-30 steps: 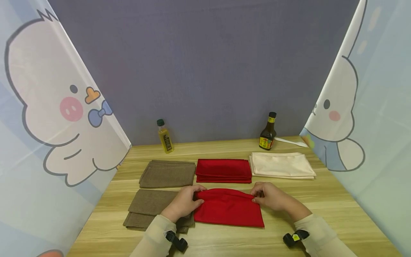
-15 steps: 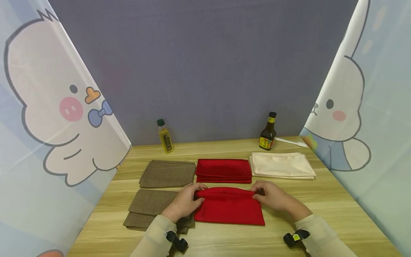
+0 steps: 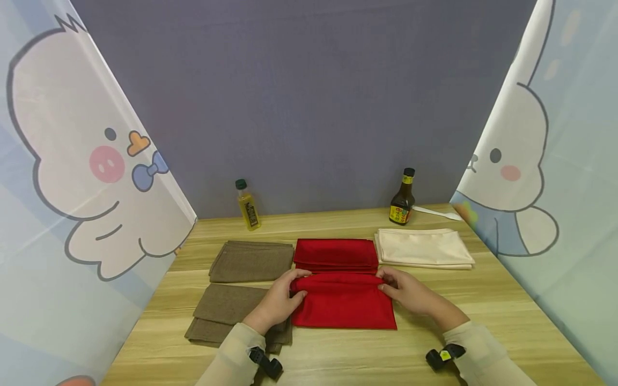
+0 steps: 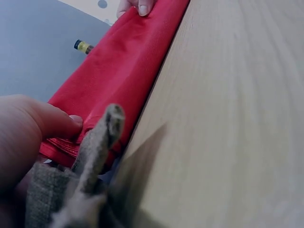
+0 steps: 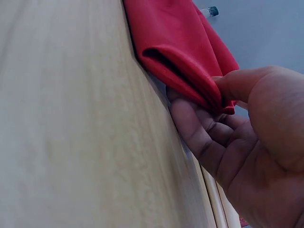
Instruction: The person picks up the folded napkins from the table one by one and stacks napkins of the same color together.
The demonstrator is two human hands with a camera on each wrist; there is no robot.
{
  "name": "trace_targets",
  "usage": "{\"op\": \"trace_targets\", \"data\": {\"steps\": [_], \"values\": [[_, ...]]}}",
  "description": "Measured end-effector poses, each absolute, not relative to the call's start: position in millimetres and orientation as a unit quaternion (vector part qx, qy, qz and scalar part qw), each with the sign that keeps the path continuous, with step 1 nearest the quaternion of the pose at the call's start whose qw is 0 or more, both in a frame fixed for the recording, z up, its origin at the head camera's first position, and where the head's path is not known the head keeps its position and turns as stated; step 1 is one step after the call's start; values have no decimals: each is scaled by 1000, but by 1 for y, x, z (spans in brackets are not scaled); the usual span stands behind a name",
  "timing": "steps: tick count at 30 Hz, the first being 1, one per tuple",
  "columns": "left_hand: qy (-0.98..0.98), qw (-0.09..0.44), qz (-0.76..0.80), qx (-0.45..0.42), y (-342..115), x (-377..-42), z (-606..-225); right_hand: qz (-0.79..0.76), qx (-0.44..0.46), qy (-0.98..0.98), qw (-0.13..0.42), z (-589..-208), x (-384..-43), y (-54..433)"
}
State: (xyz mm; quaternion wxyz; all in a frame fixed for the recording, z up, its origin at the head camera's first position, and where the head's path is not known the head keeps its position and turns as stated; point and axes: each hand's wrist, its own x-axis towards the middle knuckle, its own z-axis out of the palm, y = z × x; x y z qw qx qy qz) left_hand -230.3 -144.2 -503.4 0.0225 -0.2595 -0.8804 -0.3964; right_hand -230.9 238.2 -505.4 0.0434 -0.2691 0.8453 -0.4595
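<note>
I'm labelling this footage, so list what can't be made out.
Near brown cloth, right part: head view, partly hidden by the left hand and sleeve.
White utensil, left tip: head view, lost at the dark bottle.
Dark bottle's body: left wrist view, behind the near red cloth.
Yellow bottle, small print: head view, too small.
Right hand, most of it: left wrist view, cut off by the top edge.

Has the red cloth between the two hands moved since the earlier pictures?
Yes: in the head view, the near red cloth has moved forward, closer to the stationary far red cloth.
</note>
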Motion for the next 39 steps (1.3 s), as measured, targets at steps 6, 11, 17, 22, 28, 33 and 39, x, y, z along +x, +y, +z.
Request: {"op": "trace_targets", "data": {"steps": [6,11,17,22,28,33,39], "values": [[-866,40,-424,-261,-145,-231,-505,-472,-267,839,46,-507,-232,238],[-843,39,-468,-261,-145,-233,-506,-491,-252,832,46,-505,-233,236],[-839,54,-476,-257,-145,-235,-508,-509,-246,825,34,-503,-235,236],[-839,60,-482,-243,-144,-233,-506,-518,-246,818,23,-502,-234,235],[-839,70,-484,-238,-143,-232,-504,-537,-234,810,18,-500,-233,235],[-832,79,-496,-236,-142,-233,-504,-549,-227,804,25,-499,-232,235],[-802,96,-534,-250,-142,-233,-504,-557,-223,800,19,-497,-232,234]]}}
